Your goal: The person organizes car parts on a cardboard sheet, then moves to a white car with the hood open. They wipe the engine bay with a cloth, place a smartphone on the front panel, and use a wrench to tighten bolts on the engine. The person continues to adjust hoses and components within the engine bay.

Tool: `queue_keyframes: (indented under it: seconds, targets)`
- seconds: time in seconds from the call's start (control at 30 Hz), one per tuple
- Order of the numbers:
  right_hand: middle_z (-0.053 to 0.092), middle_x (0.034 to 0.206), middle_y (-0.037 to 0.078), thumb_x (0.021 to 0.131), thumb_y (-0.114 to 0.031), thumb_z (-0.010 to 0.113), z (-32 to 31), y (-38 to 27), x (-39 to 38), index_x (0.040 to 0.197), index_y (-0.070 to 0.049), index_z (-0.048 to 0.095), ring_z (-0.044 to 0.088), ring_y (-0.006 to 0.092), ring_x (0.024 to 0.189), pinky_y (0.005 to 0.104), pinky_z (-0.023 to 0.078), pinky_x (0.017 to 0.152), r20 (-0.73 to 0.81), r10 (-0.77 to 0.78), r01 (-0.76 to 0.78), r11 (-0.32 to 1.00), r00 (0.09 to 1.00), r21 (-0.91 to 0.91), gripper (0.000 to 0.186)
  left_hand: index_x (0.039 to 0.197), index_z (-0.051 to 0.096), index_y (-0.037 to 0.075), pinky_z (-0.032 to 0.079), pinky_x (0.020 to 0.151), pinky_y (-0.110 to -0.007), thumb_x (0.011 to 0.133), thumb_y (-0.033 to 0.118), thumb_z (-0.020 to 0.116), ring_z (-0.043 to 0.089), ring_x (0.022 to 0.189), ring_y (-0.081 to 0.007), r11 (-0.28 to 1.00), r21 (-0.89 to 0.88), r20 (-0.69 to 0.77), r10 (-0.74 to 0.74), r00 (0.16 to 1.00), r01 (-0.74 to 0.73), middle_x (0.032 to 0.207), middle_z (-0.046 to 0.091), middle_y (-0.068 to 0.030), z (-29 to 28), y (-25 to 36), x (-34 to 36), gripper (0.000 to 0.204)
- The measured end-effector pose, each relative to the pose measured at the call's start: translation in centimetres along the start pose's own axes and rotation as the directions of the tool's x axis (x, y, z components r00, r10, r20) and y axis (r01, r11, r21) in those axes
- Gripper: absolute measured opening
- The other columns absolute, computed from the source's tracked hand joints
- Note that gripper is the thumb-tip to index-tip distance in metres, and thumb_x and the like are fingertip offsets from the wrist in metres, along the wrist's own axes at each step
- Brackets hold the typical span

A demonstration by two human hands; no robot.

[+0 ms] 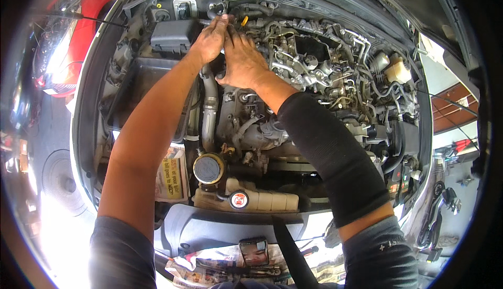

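Dark grey cloth sleeves (372,265) are flanking my remote view. Left hand (209,40) is reaching beside the black curved hose (215,11) at the rear, fingers nearly straight; right hand (243,59) is crowding it, thumb spread. Hands are hiding any grip; I can't tell. Bare left forearm (152,113) is partly blocking the black boxy plastic housing (137,82); silver metal pipe (209,106) is running below the hands; tan plastic tank (270,201) is sitting nearer me.

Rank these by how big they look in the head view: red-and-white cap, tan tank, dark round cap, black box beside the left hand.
1. Tan tank
2. Black box
3. Dark round cap
4. Red-and-white cap

Apparent size only; true sizes can't be told.
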State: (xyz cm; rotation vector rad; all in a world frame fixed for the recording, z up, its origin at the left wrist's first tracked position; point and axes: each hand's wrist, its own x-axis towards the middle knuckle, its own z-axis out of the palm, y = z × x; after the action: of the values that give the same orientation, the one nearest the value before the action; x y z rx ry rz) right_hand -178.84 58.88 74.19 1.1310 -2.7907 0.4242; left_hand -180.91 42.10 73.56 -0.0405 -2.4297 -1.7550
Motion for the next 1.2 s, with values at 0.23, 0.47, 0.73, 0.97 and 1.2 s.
queue_keyframes:
  seconds: [0.23, 0.47, 0.73, 0.97, 1.2]
  targets:
    - [0.017, 0.181, 0.033, 0.063, -0.046, 0.108, 0.4, 2.6, 3.1, 0.174, 0.010, 0.007, 0.018, 0.0451, 0.170, 0.0442, 0.018, 0.142, -0.122, -0.067, 0.088, 0.981, 0.990, 0.174, 0.160, 0.175, 0.038, 0.007, 0.022, 0.138, -0.042, 0.116, 0.072, 0.024, 0.033, 0.168, -0.0316, 1.000, -0.015, -0.003, -0.023, 1.000, 0.023, 0.180, 0.038, -0.0191, 1.2, 2.1, 1.4, 0.088]
    - [0.050, 0.161, 0.029, 0.063, -0.036, 0.107, 0.8, 4.1, 5.6, 0.164, 0.007, 0.036, 0.044, 0.0410, 0.157, 0.0445, 0.039, 0.132, -0.156, 0.041, 0.020, 0.930, 0.987, 0.366, 0.131, 0.175, 0.032, 0.004, 0.024, 0.136, -0.044, 0.109, 0.081, 0.036, 0.030, 0.167, -0.0306, 0.991, -0.129, 0.002, -0.032, 0.999, 0.032, 0.180, 0.036, -0.0197, 1.0, 1.5, 2.9, 0.102]
    - [0.057, 0.152, 0.027, 0.061, -0.033, 0.106, 0.7, 5.0, 7.2, 0.152, 0.000, 0.056, 0.055, 0.0475, 0.141, 0.0497, 0.045, 0.124, -0.209, -0.112, 0.186, 0.906, 0.971, 0.379, 0.110, 0.160, 0.054, -0.003, 0.046, 0.120, -0.043, 0.114, 0.064, 0.056, 0.061, 0.138, -0.0281, 0.926, -0.338, 0.008, 0.179, 0.984, -0.166, 0.150, 0.065, -0.0171, 1.3, 0.4, 3.2, 0.081]
    - [0.069, 0.135, 0.023, 0.067, -0.016, 0.102, 0.9, 5.5, 8.8, 0.138, 0.001, 0.062, 0.067, 0.0351, 0.125, 0.0487, 0.056, 0.107, -0.070, -0.046, 0.079, 0.775, 0.997, 0.627, 0.083, 0.153, 0.060, -0.007, 0.051, 0.114, -0.039, 0.114, 0.063, 0.056, 0.066, 0.125, -0.0223, 0.863, -0.505, 0.254, 0.129, 0.959, 0.018, 0.142, 0.070, -0.0160, 0.8, 0.2, 5.7, 0.080]
    - [0.061, 0.142, 0.028, 0.066, -0.030, 0.102, 2.5, 5.3, 8.2, 0.143, 0.001, 0.058, 0.060, 0.0458, 0.133, 0.0519, 0.053, 0.112, -0.335, -0.030, 0.204, 0.842, 0.942, 0.499, 0.093, 0.135, 0.069, -0.010, 0.055, 0.103, -0.041, 0.118, 0.056, 0.049, 0.068, 0.114, -0.0238, 0.937, -0.301, 0.089, 0.213, 0.973, -0.177, 0.125, 0.076, -0.0180, 0.7, 0.7, 4.9, 0.070]
